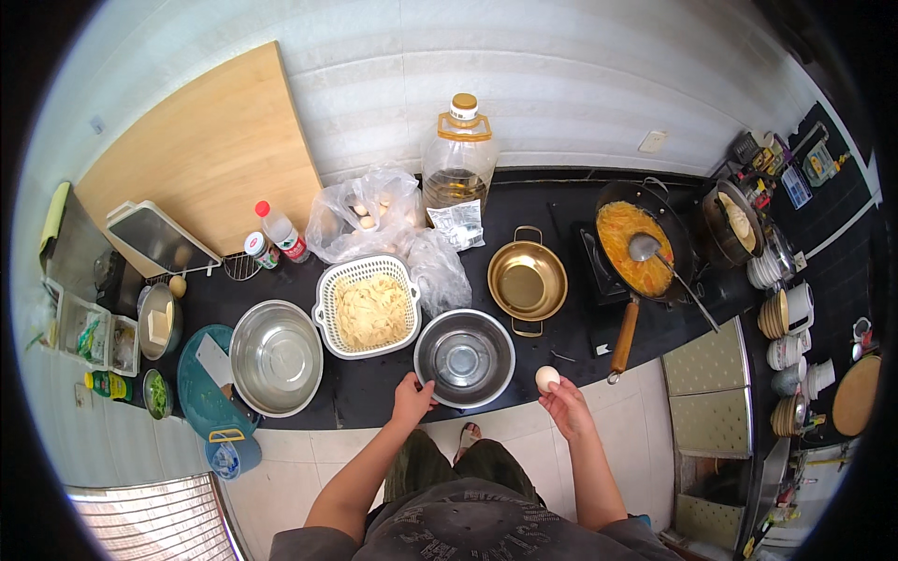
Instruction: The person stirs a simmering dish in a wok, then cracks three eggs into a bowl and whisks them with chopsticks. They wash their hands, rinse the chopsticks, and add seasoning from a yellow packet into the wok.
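My right hand [570, 410] holds a pale egg [547, 379] in its fingertips, just beyond the counter's front edge. The shell looks whole. At the front of the counter, my left hand [412, 400] grips the near left rim of a stainless steel bowl [464, 324], thumb on the edge. Water or a shine shows at the bowl's bottom; I cannot tell which. Behind it, a clear plastic bag [330, 228] contains several more eggs [367, 222]. A brass-coloured two-handled pot [527, 250] stands right of the bowl, apart from both hands.
Left of the bowl are a white basket of pale sliced food [370, 308] and a larger steel basin [242, 365]. A wok [684, 245] of orange soup with a ladle [644, 247] sits on the stove, its wooden handle [623, 340] jutting forward. A large oil bottle [457, 158] stands behind.
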### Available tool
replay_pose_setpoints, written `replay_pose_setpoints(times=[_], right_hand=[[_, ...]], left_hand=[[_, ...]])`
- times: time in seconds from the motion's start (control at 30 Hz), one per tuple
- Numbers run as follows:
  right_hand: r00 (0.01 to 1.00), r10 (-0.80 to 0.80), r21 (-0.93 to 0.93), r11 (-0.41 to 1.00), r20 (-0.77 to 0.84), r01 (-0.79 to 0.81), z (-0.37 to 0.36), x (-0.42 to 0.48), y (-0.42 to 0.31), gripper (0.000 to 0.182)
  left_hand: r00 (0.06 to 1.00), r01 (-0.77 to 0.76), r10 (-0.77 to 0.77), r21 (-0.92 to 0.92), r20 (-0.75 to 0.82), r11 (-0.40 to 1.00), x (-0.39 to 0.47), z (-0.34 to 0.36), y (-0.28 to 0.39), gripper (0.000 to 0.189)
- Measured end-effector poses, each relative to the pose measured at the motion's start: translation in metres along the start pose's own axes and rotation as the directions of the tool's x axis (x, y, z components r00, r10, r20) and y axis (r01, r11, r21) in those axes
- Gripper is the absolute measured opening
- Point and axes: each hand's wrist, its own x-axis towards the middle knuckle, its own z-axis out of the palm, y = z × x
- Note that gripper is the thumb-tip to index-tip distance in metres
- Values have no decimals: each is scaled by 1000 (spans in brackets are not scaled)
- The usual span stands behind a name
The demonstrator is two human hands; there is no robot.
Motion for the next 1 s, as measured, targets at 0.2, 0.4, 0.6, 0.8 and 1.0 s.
replay_pose_setpoints(times=[0.2, 0.4, 0.6, 0.8, 1.0], right_hand=[[998, 32, -31, 999, 56, -31, -17, 4, 3, 29], [992, 55, -30, 998, 115, -52, -23, 6, 8, 28], [985, 22, -93, 996, 168, -7, -17, 11, 10, 31], [993, 20, -193, 981, 117, 3, -20, 34, 26, 38], [975, -207, -568, 794, 81, 216, -32, 67, 56, 40]], left_hand=[[992, 93, -119, -353, -52, 931, -27, 16, 2, 9], [986, 77, -124, -360, -108, 930, -32, 11, -27, 11], [979, 29, -71, -212, -190, 977, -32, -8, -30, 16], [973, -15, -35, -216, -227, 976, -32, -15, -24, 25], [962, -53, 53, 9, -267, 999, -44, -13, -13, 35]])
